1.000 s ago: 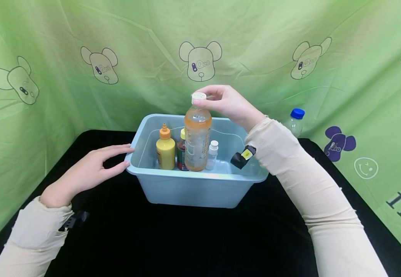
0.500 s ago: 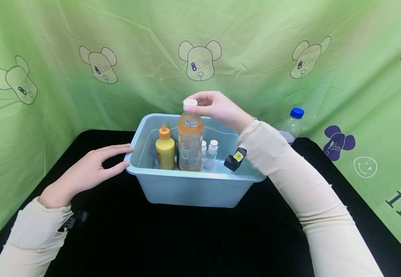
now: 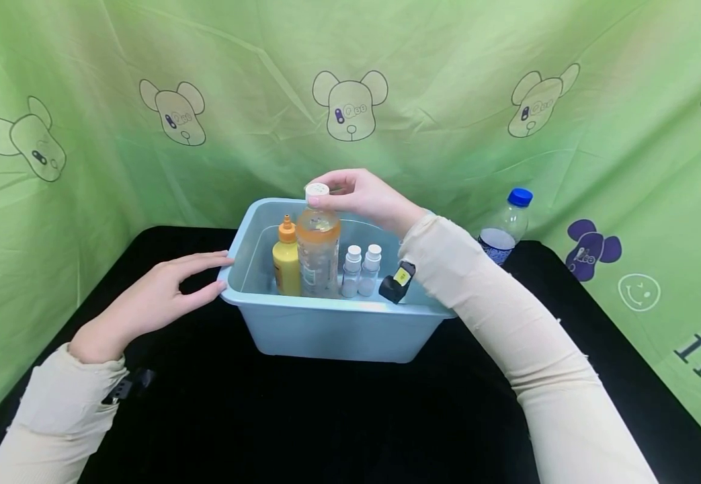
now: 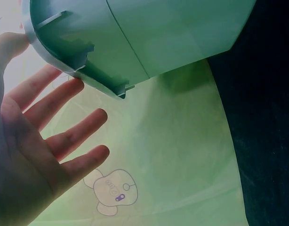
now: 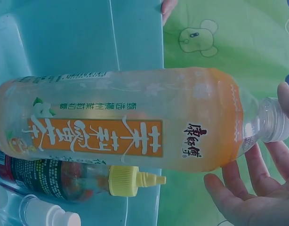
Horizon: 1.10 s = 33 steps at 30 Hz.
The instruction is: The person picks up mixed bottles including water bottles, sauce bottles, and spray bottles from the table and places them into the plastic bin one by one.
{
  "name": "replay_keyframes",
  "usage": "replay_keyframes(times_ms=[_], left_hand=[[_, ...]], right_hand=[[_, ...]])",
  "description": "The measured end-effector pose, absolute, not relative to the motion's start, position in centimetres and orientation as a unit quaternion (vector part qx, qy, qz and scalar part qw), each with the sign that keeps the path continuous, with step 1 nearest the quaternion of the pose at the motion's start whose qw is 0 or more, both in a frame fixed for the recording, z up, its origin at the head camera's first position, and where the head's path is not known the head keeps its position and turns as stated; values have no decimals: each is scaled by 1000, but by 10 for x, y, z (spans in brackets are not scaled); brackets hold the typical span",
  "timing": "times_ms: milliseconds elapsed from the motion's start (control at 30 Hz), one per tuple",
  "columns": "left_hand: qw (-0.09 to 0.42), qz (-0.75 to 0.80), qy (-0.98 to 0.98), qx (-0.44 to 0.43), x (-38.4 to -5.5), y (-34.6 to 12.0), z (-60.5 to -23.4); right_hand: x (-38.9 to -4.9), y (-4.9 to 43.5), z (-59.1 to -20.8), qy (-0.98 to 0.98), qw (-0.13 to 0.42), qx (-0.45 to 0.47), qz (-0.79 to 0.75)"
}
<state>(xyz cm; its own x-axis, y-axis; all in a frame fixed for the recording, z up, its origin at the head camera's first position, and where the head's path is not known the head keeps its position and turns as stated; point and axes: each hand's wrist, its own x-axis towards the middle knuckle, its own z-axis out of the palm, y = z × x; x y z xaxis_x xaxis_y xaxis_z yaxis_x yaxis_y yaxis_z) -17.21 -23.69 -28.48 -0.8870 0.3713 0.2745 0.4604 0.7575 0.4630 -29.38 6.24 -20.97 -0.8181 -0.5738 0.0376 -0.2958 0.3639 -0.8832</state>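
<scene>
My right hand point(image 3: 369, 198) pinches the white cap of a tall clear drink bottle point(image 3: 318, 259) with an orange label. The bottle stands upright within a light blue plastic tub point(image 3: 338, 329); I cannot tell whether its base touches the bottom. Close on its left is a yellow squeeze bottle point(image 3: 286, 265) with an orange nozzle. To its right are two small white-capped bottles point(image 3: 351, 272). A dark-labelled bottle point(image 5: 45, 179) with a yellow nozzle shows beside it in the right wrist view, hidden in the head view. My left hand point(image 3: 159, 296) touches the tub's left rim, fingers extended.
A blue-capped bottle point(image 3: 510, 225) stands outside the tub at the back right, partly behind my right sleeve. Black cloth point(image 3: 326, 423) covers the table. Green printed curtain point(image 3: 265, 148) hangs behind and on both sides.
My right hand has carried the drink bottle left and down inside the tub, next to the yellow squeeze bottle. Both small white-capped bottles came into sight. My left hand stays put.
</scene>
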Motion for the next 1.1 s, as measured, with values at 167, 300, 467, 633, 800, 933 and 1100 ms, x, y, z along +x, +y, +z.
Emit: replay_keyframes(times_ms=[167, 300, 467, 633, 800, 933, 1100], left_hand=[[82, -269, -934, -222, -171, -237, -285], [83, -268, -934, -221, -171, -237, -285], [86, -267, -934, -221, -172, -237, -285], [81, -267, -935, -220, -171, -237, -285], [80, -268, -934, -220, -172, -237, -285], [80, -268, -934, -221, -172, -237, -285], [79, -270, -934, -220, -172, -237, -285]], right_hand=[[-294, 58, -209, 807, 147, -281, -498], [-295, 55, -210, 806, 152, -283, -496], [-296, 52, -210, 810, 153, -282, -491], [-297, 50, -211, 810, 155, -279, -491], [-300, 47, -214, 805, 161, -286, -494], [-303, 45, -217, 800, 170, -295, -494], [-305, 42, -221, 795, 182, -305, -491]])
